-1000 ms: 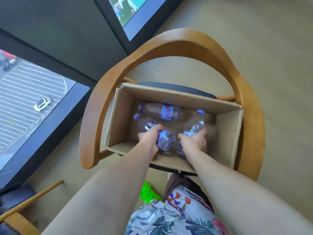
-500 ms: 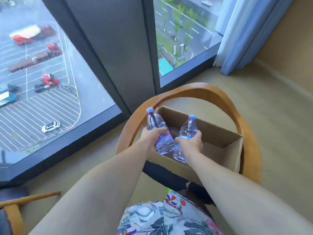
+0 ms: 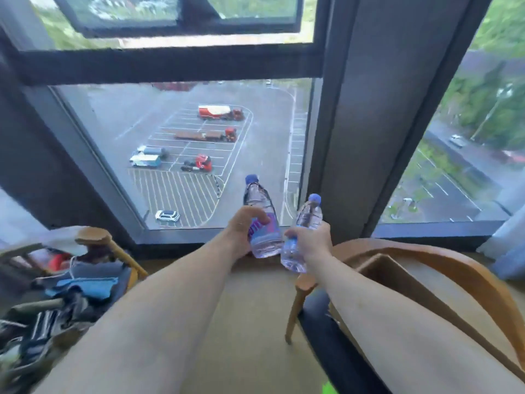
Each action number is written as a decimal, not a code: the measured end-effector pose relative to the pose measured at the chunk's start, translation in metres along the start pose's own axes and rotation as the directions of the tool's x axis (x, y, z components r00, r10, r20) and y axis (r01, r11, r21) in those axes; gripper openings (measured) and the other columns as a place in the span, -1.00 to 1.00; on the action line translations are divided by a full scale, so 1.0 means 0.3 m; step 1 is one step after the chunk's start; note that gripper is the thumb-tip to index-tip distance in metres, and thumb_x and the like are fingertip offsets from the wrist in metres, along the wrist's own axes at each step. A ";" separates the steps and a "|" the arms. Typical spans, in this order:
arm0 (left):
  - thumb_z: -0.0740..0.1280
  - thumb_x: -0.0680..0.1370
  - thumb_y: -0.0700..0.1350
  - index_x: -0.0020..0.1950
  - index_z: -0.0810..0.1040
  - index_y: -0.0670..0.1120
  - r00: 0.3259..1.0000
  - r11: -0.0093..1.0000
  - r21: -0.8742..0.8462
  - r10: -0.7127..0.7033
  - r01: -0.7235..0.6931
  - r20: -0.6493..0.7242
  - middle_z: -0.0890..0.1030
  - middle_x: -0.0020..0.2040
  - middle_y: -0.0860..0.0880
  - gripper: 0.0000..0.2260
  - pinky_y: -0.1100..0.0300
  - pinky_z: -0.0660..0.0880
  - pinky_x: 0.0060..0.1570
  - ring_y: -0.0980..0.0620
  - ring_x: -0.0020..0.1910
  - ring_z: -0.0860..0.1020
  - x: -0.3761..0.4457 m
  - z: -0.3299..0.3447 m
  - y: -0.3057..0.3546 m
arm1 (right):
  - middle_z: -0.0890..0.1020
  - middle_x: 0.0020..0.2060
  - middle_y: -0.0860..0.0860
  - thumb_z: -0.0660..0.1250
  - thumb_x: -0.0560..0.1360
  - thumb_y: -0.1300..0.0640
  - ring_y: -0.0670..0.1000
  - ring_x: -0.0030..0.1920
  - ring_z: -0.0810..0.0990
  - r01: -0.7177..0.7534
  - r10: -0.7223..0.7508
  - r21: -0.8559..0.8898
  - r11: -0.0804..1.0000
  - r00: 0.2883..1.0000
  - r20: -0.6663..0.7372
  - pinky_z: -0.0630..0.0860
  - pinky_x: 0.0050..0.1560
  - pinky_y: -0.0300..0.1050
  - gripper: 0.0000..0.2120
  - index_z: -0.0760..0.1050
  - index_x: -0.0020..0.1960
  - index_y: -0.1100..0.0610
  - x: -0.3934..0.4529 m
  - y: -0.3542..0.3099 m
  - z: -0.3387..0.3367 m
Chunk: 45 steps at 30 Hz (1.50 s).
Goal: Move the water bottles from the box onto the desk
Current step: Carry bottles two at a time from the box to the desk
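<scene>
My left hand [image 3: 241, 232] grips a clear water bottle [image 3: 262, 223] with a blue cap and a purple label, held upright in the air in front of the window. My right hand [image 3: 311, 242] grips a second clear bottle [image 3: 302, 237] with a blue cap, tilted slightly right, just beside the first. The cardboard box [image 3: 403, 282] sits on the wooden armchair [image 3: 454, 268] at lower right, behind my right forearm; its inside is hidden. No desk is in view.
A tall window with a dark frame [image 3: 338, 137] fills the far side. At lower left a second wooden chair [image 3: 99, 240] is heaped with clothes [image 3: 65, 294]. Beige floor [image 3: 255, 308] lies between the two chairs. A pale blue curtain [image 3: 511, 245] hangs at right.
Both hands lifted a bottle each out of the box and carried them up and to the left. My view swung left, so the box and armchair now sit at lower right.
</scene>
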<state>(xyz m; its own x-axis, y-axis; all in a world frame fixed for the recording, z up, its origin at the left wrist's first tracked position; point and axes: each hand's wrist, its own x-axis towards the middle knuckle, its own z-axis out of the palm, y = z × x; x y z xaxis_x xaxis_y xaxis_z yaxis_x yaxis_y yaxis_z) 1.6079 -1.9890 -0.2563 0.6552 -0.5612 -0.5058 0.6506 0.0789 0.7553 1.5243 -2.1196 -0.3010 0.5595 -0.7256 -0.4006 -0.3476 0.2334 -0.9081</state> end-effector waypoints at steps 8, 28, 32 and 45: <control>0.64 0.35 -0.15 0.06 0.63 -0.20 0.884 0.954 0.031 0.288 -0.298 -0.369 0.65 0.00 -0.23 -0.64 -0.25 0.50 0.32 -0.25 0.08 0.63 -0.345 -0.502 0.272 | 0.59 0.07 0.13 0.56 0.14 0.18 0.22 0.02 0.65 0.068 -0.080 0.045 0.997 0.915 0.396 0.68 -0.08 0.32 -0.27 0.36 0.25 0.01 -0.301 -0.177 0.572; 0.61 0.28 -0.23 -0.03 0.63 -0.15 0.042 0.771 0.108 0.171 -0.628 -0.984 0.62 -0.12 -0.22 -0.68 -0.23 0.60 0.12 -0.16 -0.16 0.58 -1.292 -1.436 0.496 | 0.63 0.07 0.20 0.63 0.22 0.14 0.23 -0.02 0.71 0.291 0.068 -0.079 0.953 0.045 0.997 0.69 -0.30 0.25 -0.40 0.44 0.17 0.07 -1.294 -0.168 1.772; 0.58 0.29 -0.19 -0.01 0.60 -0.15 -0.062 0.717 0.059 0.023 -0.694 -0.998 0.58 -0.18 -0.19 -0.68 -0.03 0.57 -0.09 -0.14 -0.31 0.55 -1.507 -1.490 0.416 | 0.65 0.02 0.14 0.62 0.19 0.03 0.15 -0.08 0.72 0.375 0.077 -0.032 0.927 -0.106 0.991 0.71 -0.22 0.10 -0.43 0.45 0.11 0.03 -1.520 -0.093 1.847; 0.55 0.30 -0.14 -0.01 0.60 -0.14 -0.292 0.621 0.140 -0.150 -0.772 -0.945 0.62 -0.24 -0.16 -0.69 -0.01 0.61 -0.11 -0.16 -0.29 0.60 -2.184 -1.566 0.024 | 0.67 -0.01 0.06 0.62 0.23 0.03 0.11 -0.08 0.71 0.410 0.166 0.043 0.911 -0.460 0.872 0.68 0.02 0.11 -0.43 0.45 0.15 0.01 -2.291 0.236 1.830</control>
<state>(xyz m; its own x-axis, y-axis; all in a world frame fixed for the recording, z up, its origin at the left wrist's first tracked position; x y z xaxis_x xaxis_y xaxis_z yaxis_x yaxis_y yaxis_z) 1.3637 -1.2337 -0.1154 0.0735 0.9303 -0.3593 -0.1555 0.3666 0.9173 1.5282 -1.2489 -0.1568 0.3416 0.9371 -0.0723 -0.0550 -0.0569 -0.9969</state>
